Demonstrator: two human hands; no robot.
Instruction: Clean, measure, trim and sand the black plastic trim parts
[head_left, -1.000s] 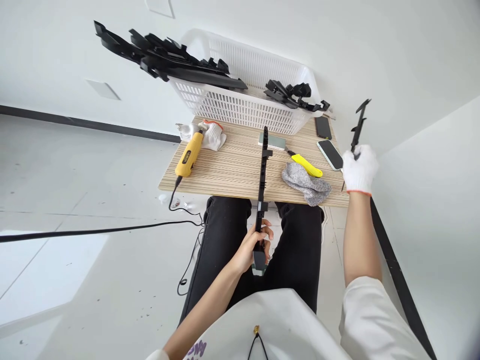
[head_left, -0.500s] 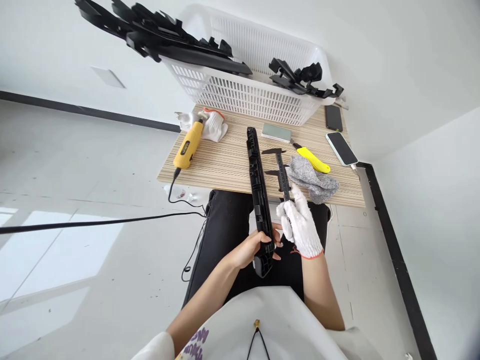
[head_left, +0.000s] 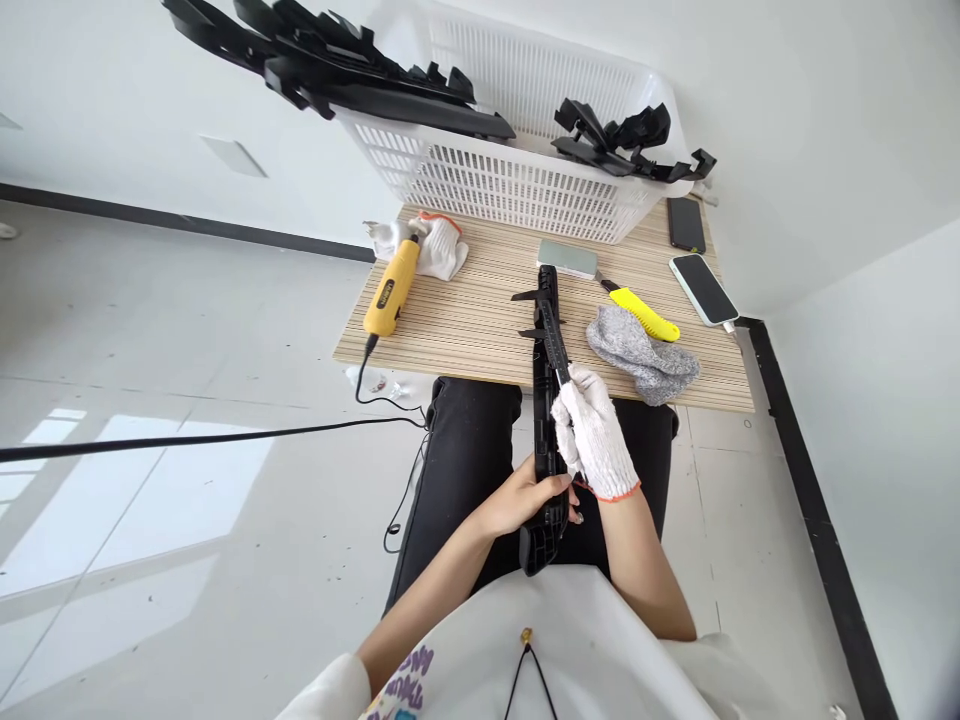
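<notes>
My bare left hand (head_left: 527,497) is closed around the lower part of a long black plastic part (head_left: 543,430), whose far end reaches over the table. In my right hand (head_left: 596,430), which wears a white knit glove with an orange cuff, is a dark vernier caliper (head_left: 553,340). The caliper lies across the upper part of the black piece, its jaws spread and pointing left. Whether the jaws touch the part, I cannot tell. Right of the caliper a grey cloth (head_left: 641,352) lies crumpled on the table, with a yellow utility knife (head_left: 643,314) behind it.
A white plastic basket (head_left: 480,180) with black plastic parts (head_left: 360,80) overhanging it stands at the back of the wooden table (head_left: 465,320). A yellow corded power tool (head_left: 392,290) rests against a white glove (head_left: 444,250). A sharpening stone (head_left: 568,259) and two phones (head_left: 705,288) lie farther right.
The caliper in my right hand has moved left, from beside the black part to over it. The black part has turned to a more upright angle in view. The camera view has shifted slightly.
</notes>
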